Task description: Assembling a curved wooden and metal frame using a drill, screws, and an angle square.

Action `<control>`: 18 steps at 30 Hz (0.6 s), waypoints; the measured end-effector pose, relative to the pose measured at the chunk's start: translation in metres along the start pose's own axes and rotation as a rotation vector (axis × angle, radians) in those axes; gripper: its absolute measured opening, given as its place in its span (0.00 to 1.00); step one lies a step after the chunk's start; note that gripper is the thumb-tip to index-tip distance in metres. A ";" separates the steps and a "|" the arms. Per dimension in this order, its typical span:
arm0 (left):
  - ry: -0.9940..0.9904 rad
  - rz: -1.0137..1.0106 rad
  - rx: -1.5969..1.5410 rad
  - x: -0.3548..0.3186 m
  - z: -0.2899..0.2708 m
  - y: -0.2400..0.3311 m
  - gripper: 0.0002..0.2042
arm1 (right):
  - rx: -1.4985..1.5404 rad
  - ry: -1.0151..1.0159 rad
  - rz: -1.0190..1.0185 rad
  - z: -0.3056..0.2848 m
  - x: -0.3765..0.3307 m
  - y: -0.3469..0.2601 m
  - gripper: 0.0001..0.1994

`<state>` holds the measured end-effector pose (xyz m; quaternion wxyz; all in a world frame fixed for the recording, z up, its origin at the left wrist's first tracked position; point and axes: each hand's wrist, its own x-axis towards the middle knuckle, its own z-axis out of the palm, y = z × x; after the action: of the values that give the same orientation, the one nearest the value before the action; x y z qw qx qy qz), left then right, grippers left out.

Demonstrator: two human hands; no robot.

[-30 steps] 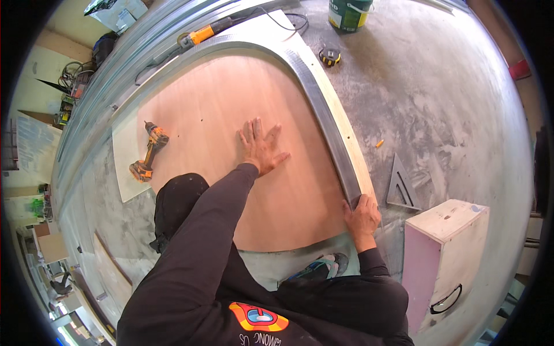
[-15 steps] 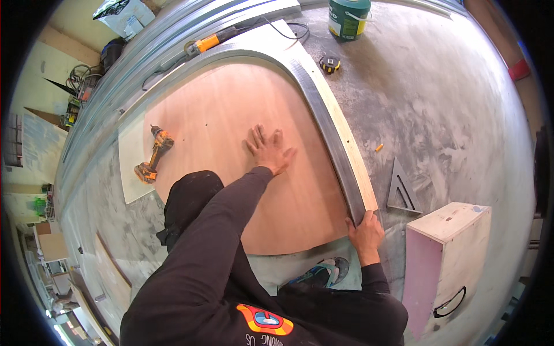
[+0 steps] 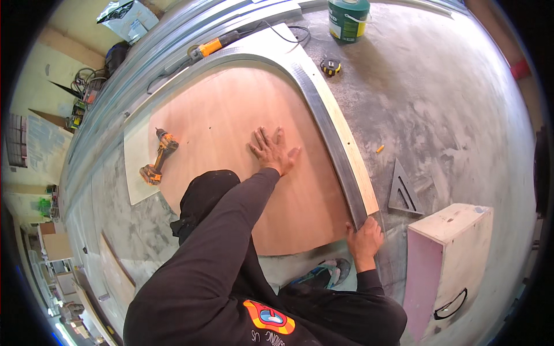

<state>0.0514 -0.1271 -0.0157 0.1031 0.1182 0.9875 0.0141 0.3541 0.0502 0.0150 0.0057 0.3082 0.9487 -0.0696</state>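
A reddish-brown plywood sheet (image 3: 231, 109) with a rounded far edge lies before me. My left hand (image 3: 273, 152) rests flat on it, fingers spread. Around the sheet's far and right edges bends a dark grey metal-looking strip (image 3: 324, 118), with a pale wooden piece (image 3: 341, 128) along its outer side. At the strip's near end my right hand (image 3: 365, 241) grips it, thumb on the inner side and fingers on the outer; the fingertips are partly hidden. An orange-and-black cordless drill (image 3: 160, 157) lies on the sheet's left part.
An orange angle grinder (image 3: 209, 47) lies beyond the curve, near long metal profiles. On the floor to the right are a tape measure (image 3: 330, 67), a yellow marker-like piece (image 3: 380, 149), a grey triangular square (image 3: 403, 190) and a wooden box (image 3: 447, 222). A green bucket (image 3: 349, 22) stands far off.
My view has shifted slightly. My right hand sits a little lower at the strip's end, its fingers repositioned. The left hand stays flat on the plywood.
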 end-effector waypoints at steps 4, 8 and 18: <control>0.056 -0.001 0.014 0.010 -0.005 0.001 0.43 | 0.006 0.051 -0.059 0.010 -0.006 0.013 0.28; 0.045 0.023 -0.028 0.007 -0.006 0.004 0.43 | 0.008 0.096 -0.049 0.016 -0.004 0.019 0.28; 0.000 -0.020 -0.001 0.005 -0.012 0.003 0.42 | 0.126 0.020 -0.074 -0.005 -0.020 0.023 0.32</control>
<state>0.0452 -0.1235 -0.0051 0.1031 0.1081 0.9887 0.0134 0.3842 0.0578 0.0178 -0.0255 0.2736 0.9532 -0.1262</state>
